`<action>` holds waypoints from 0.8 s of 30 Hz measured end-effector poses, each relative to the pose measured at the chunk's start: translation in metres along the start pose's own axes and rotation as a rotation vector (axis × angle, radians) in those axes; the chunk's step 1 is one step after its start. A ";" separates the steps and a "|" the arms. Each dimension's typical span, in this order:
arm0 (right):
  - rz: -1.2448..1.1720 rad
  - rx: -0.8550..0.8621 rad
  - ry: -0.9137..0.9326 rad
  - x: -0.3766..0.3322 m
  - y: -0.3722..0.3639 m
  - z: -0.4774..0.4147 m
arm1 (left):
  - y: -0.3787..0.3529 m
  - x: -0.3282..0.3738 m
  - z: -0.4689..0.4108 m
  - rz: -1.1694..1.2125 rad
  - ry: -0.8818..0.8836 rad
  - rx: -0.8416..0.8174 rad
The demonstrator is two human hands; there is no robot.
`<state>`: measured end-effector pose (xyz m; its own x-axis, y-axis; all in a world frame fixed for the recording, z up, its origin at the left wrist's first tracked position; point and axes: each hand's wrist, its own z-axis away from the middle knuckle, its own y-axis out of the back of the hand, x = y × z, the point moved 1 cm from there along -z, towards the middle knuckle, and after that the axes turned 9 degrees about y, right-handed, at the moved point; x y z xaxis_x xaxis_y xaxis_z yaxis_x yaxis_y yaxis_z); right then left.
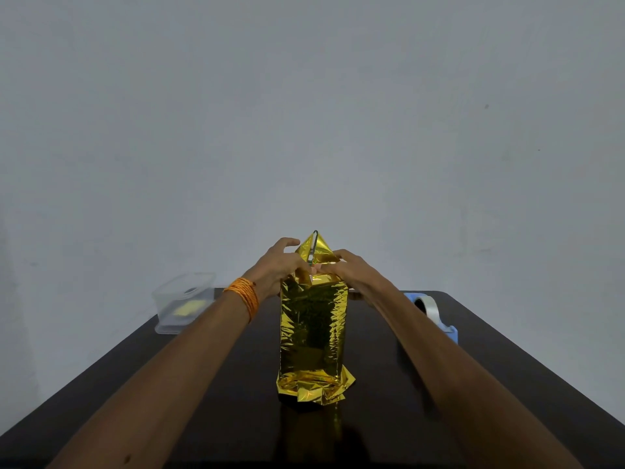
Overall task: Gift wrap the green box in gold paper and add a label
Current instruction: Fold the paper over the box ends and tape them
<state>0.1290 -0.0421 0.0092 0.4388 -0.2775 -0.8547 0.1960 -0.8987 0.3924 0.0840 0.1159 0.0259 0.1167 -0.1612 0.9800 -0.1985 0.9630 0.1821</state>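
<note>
A tall box wrapped in crinkled gold paper (313, 330) stands upright in the middle of the dark table (216, 384); none of the green box shows. Loose gold flaps stick out at its near bottom end. At the far top end the paper rises into a pointed triangular flap (316, 247) with a thin dark strip running down its middle. My left hand (279, 265) and my right hand (351, 270) meet at the base of that flap, fingers curled and pinching the gold paper from either side. An orange thread band wraps my left wrist.
A clear plastic tub (184, 301) with something yellow inside sits at the table's far left corner. A blue tape dispenser (436, 313) with a clear tape roll stands at the far right, partly behind my right forearm. A plain grey wall rises behind the table.
</note>
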 end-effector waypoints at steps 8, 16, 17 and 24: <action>-0.022 0.026 -0.025 0.000 0.001 0.001 | 0.002 -0.004 0.001 -0.045 -0.014 -0.003; -0.103 0.246 0.045 -0.013 0.026 -0.003 | -0.029 0.041 0.052 -0.266 -0.591 0.316; -0.129 0.293 0.049 -0.012 0.035 -0.002 | -0.040 0.046 0.059 -0.402 -0.672 0.365; 0.341 0.500 -0.059 0.042 0.117 0.053 | -0.138 0.038 0.065 -0.791 -0.686 0.086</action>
<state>0.1236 -0.1766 0.0012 0.3522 -0.5833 -0.7319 -0.3892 -0.8025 0.4523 0.0530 -0.0372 0.0427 -0.3281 -0.8512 0.4096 -0.3779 0.5157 0.7689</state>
